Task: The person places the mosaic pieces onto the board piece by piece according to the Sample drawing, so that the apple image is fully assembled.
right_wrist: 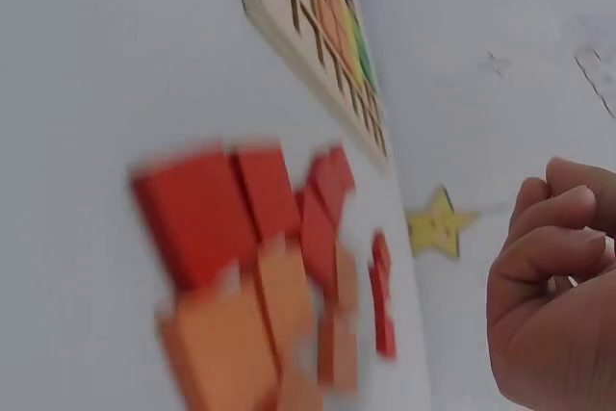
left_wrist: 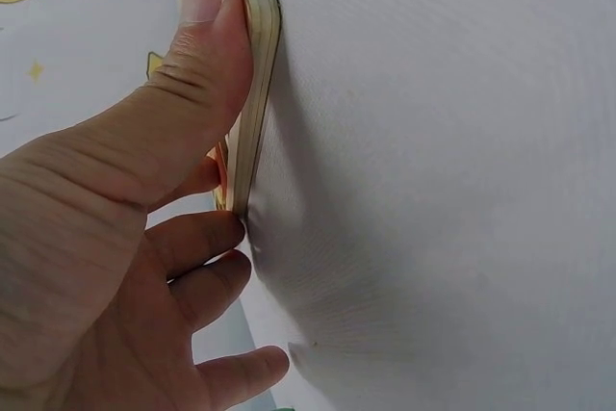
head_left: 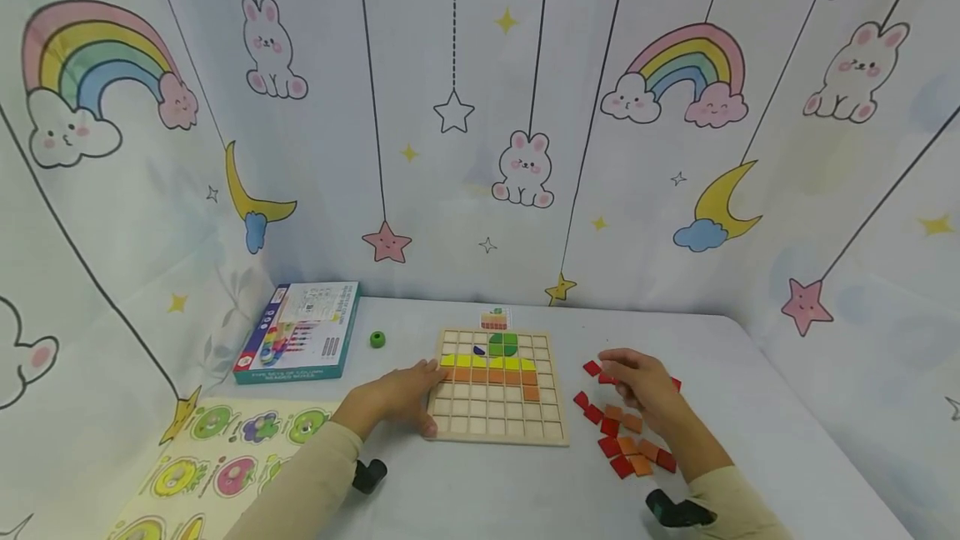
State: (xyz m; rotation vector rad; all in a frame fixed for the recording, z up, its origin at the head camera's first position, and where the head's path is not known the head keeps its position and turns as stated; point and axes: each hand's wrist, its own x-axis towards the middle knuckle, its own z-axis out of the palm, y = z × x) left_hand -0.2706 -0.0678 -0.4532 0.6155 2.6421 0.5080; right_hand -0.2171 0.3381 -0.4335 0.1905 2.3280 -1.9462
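Note:
A wooden grid board (head_left: 487, 427) lies on the table, with yellow, orange, green and dark blue tiles in some of its cells. My left hand (head_left: 397, 397) grips its near-left corner; in the left wrist view, the thumb (left_wrist: 207, 55) lies along the board's edge (left_wrist: 258, 93) and the lower fingers spread beside it. Over the loose red tiles (head_left: 592, 367) to the board's right hovers my right hand (head_left: 647, 383). Its fingers are curled in the right wrist view, and whether a tile is between them is hidden. Orange tiles (head_left: 632, 423) lie closer to me, mixed with red ones.
A boxed set (head_left: 307, 332) lies at the back left, with a green bead (head_left: 377, 339) to its right. A small pattern card (head_left: 495, 319) is behind the board. Fruit-printed sheet (head_left: 213, 440) covers the left front. A patterned curtain (head_left: 480, 215) hangs behind the table.

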